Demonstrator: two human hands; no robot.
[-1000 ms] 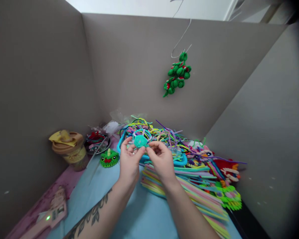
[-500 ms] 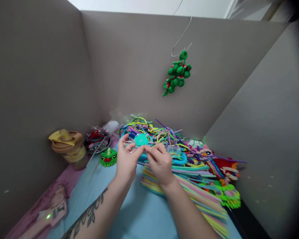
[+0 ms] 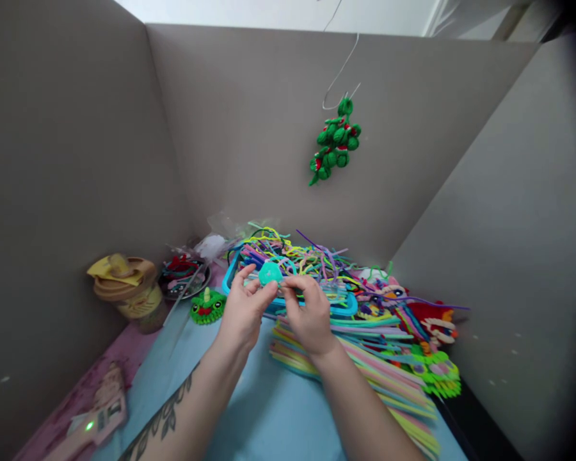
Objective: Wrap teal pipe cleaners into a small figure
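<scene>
A small turquoise disc, perhaps coiled from pipe cleaner, is raised above the heap of stems. My left hand grips its lower edge between thumb and fingers. My right hand is closed in a pinch at the disc's lower right side; what lies between those fingertips is too small to make out. Under and beside my right hand spreads a bundle of straight pastel pipe cleaners. Behind both hands, a blue tray is heaped with loose, bent pipe cleaners in many colours.
Left of my hands sit a green horned pipe-cleaner face, a dark round dish, a lidded cup and a pink device with a green light. Finished colourful pieces lie right. A green ornament hangs from a wire.
The turquoise disc has tilted and shows a smaller, less round outline. My right fingertips have shifted slightly right, away from my left thumb. The whole view has moved a little.
</scene>
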